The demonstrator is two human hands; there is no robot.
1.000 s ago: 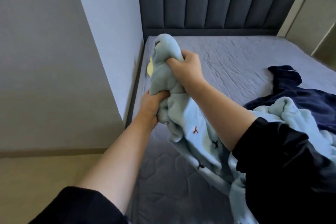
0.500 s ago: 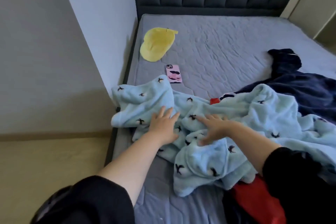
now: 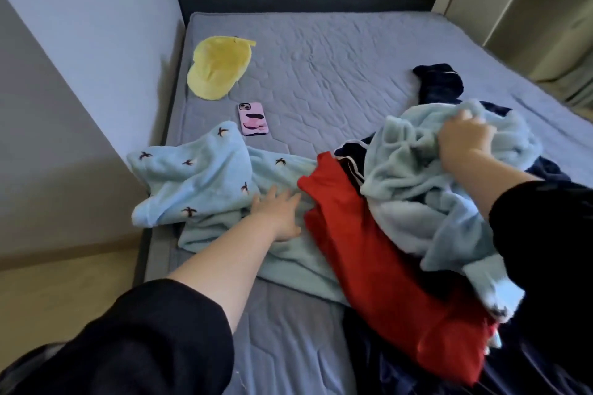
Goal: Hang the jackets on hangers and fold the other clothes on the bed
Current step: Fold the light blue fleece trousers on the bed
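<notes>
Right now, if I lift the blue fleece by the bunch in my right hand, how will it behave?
Likely floppy: the blue fleece hangs in loose folds from your right hand. Probably light for its bulk, since one hand raises a big bunch. It may drag the red garment, which overlaps it.

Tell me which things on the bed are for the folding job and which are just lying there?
For the job: blue fleece, red garment, navy garment, bed; left hand rests flat on the fleece, right hand grips it.
Just lying about: cap, phone.
</notes>
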